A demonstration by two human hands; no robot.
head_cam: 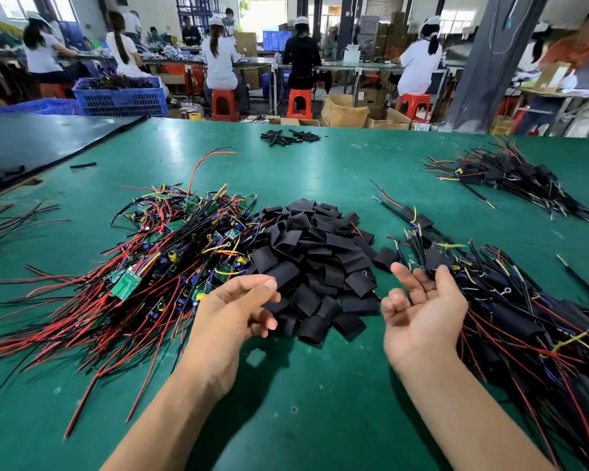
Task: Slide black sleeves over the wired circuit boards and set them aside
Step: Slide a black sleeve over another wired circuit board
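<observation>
Left hand (pixel 238 311) fingers loosely spread over black sleeves (pixel 320 253), right hand (pixel 422 311) relaxed beside sleeved boards (pixel 510 307)

Fig.: table top (pixel 320 171) green, pale glare at centre. Lower centre: sleeves (pixel 320 266) matte black. Centre left: boards (pixel 126 283) green; wires (pixel 65 311) red, black, yellow, blue. Right edge: sleeved boards (pixel 517 321) black w/ red, yellow, purple wires. Upper frame: stools (pixel 299 103) orange-red; crate (pixel 119 98) blue, lattice sides; boxes (pixel 344 112) brown.

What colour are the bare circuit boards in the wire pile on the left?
The circuit boards are green; head view.
</observation>
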